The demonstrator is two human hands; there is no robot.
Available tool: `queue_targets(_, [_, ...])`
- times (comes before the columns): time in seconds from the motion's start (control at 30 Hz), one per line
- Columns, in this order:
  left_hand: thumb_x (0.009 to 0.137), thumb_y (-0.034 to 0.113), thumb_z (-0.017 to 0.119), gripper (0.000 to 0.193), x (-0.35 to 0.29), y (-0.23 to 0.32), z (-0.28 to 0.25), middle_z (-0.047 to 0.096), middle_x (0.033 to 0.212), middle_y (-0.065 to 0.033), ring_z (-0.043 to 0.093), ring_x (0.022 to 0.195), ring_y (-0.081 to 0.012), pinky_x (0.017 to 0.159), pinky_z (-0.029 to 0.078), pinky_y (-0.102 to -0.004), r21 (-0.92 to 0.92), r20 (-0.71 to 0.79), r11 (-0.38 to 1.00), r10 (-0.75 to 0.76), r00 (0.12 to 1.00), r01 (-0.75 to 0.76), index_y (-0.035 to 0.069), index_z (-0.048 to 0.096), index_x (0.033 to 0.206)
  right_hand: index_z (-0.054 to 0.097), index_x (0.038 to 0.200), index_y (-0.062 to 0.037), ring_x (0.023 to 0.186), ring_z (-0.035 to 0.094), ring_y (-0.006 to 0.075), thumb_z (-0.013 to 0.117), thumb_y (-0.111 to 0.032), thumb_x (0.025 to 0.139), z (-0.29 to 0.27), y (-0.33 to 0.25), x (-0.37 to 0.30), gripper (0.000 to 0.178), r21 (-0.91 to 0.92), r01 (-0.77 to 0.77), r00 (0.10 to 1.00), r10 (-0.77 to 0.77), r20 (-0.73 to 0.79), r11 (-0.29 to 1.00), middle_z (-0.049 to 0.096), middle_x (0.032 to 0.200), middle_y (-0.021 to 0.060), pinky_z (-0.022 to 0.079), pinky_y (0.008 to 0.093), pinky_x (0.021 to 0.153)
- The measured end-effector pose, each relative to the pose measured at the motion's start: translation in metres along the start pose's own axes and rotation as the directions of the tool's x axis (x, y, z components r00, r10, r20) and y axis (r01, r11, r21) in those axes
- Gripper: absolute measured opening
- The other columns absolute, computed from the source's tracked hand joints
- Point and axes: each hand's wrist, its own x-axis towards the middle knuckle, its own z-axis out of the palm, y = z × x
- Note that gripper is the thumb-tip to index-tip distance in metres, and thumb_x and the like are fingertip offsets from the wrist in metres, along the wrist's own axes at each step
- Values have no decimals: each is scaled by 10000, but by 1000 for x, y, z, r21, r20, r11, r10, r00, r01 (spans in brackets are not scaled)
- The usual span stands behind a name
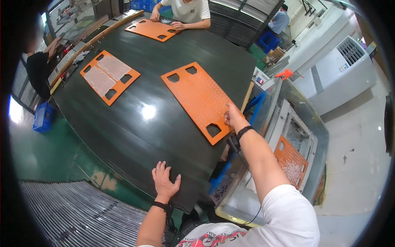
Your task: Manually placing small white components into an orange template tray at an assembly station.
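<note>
My right hand (234,117) is at the near right corner of an orange board (195,96), fingers curled around its edge where a corner cut-out would be. The board lies slantwise on the dark table (135,136). Rows of small pale pieces or holes cover its middle, too small to tell which. Three corner cut-outs show, and my hand covers the fourth. Resting on the tabletop near its front edge, my left hand (165,180) has its fingers spread and holds nothing.
A second orange board (119,87) with two pale panels lies left. Across the table a person's hands touch a third board (152,29). Another person stands at the far left. To my right, a clear-walled machine (269,142) holds an orange board (284,158) with scattered white pieces.
</note>
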Motion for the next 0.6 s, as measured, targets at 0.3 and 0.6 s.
queue_targets(0.3, [635, 221, 663, 389, -6, 0, 11, 482, 1126, -185, 398, 1121, -362, 926, 279, -484, -16, -23, 1000, 19, 1000, -19, -3, 533, 925, 368, 1215, 45, 1111, 433, 309, 434, -361, 820, 36, -70, 21, 570, 207, 281, 948, -304, 93, 937, 431, 1216, 191, 396, 402, 853])
queue_targets(0.6, [656, 173, 654, 331, -8, -14, 13, 479, 1130, -184, 396, 1126, -362, 933, 284, -476, 31, -67, 999, 47, 997, -45, 7, 519, 909, 534, 1032, -2, 854, 570, 202, 506, -317, 828, -93, -28, -73, 376, -110, 383, 858, -310, 410, 917, 576, 976, 112, 480, 312, 700])
